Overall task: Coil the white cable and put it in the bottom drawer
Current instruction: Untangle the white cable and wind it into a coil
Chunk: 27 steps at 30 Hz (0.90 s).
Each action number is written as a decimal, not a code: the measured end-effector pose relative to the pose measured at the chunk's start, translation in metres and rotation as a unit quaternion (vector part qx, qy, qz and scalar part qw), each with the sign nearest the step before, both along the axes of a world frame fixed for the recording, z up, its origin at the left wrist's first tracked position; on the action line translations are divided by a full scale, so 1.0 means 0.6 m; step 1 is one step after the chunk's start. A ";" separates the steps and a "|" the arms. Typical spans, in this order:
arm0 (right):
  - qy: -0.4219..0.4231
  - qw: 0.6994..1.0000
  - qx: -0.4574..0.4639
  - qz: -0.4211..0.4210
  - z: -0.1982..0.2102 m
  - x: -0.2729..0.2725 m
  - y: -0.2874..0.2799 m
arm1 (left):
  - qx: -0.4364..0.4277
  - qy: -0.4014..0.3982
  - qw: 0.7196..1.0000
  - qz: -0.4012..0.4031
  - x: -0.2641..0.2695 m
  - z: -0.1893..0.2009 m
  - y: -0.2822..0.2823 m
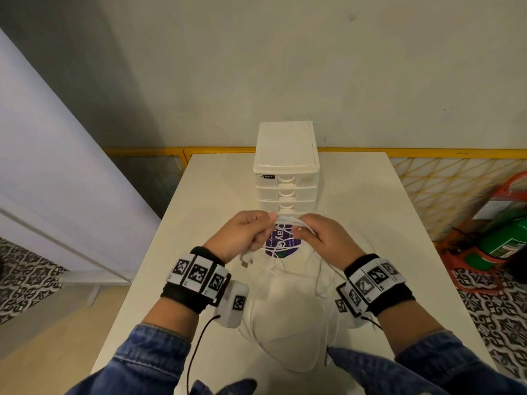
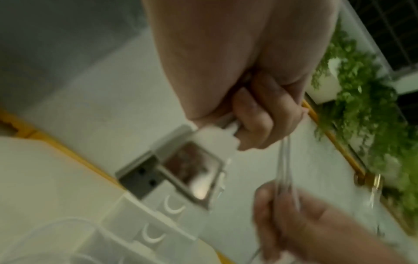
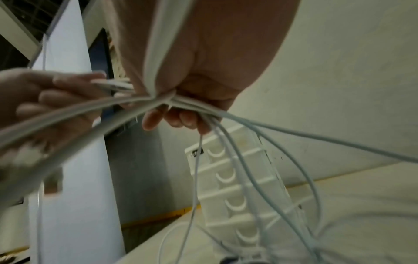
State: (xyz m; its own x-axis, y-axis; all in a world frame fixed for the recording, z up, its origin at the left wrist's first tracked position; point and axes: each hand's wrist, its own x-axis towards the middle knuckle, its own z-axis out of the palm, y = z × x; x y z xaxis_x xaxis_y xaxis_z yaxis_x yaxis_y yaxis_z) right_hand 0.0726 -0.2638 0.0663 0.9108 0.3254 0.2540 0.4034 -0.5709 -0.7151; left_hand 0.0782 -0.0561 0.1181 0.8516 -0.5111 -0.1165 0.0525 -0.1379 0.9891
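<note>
The white cable [image 1: 288,222] is gathered in several strands stretched between my two hands above the table. My left hand [image 1: 266,223] grips one end of the bundle [image 2: 285,171], and a USB plug [image 1: 246,259] hangs below it. My right hand [image 1: 306,228] grips the other side, fingers [image 3: 176,116] curled round the strands [image 3: 226,114]. Loose loops [image 1: 319,280] trail down onto the table. Just behind the hands stands the white drawer unit [image 1: 286,172]. Its visible drawers [image 3: 228,176] are pushed in. In the head view my hands hide the bottom drawer.
A round blue sticker [image 1: 281,246] lies on the white table [image 1: 216,195] under the hands. A white panel [image 1: 57,166] stands to the left. To the right, a yellow lattice fence [image 1: 442,189] and a green cylinder [image 1: 507,240] in a red stand are on the floor.
</note>
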 end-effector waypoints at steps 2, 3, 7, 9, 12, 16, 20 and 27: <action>0.005 0.998 -0.051 -0.023 -0.027 -0.001 -0.004 | -0.059 0.003 0.998 0.015 -0.001 0.012 -0.002; 0.009 0.996 -0.082 -0.041 -0.044 -0.001 -0.012 | -0.092 0.005 0.995 0.025 0.001 0.019 0.001; 0.083 0.985 -0.126 -0.086 -0.105 -0.017 -0.050 | -0.264 0.029 0.958 0.110 0.016 0.056 0.028; 0.125 0.979 -0.129 -0.094 -0.120 -0.028 -0.060 | -0.299 0.024 0.942 0.151 0.021 0.070 0.033; 0.193 0.973 -0.068 -0.107 -0.106 -0.038 -0.056 | -0.231 -0.008 0.962 0.146 0.020 0.070 0.020; 0.143 0.977 0.102 -0.124 -0.032 -0.023 -0.024 | -0.114 -0.021 0.988 0.104 0.014 0.050 -0.007; 0.047 0.976 0.204 -0.059 0.037 -0.004 0.020 | -0.080 -0.002 0.996 0.046 0.005 0.050 -0.030; 0.065 0.963 0.259 -0.026 0.095 -0.001 0.050 | -0.083 0.009 0.996 -0.010 -0.005 0.063 -0.011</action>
State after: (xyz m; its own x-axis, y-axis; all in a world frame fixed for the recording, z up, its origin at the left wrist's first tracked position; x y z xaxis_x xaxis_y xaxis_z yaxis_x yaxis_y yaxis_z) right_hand 0.0722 -0.2337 0.1231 0.9576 0.1396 0.2521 0.2713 -0.1413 -0.9521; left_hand 0.0754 -0.0624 0.1557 0.8397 -0.5412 -0.0439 0.0694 0.0268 0.9972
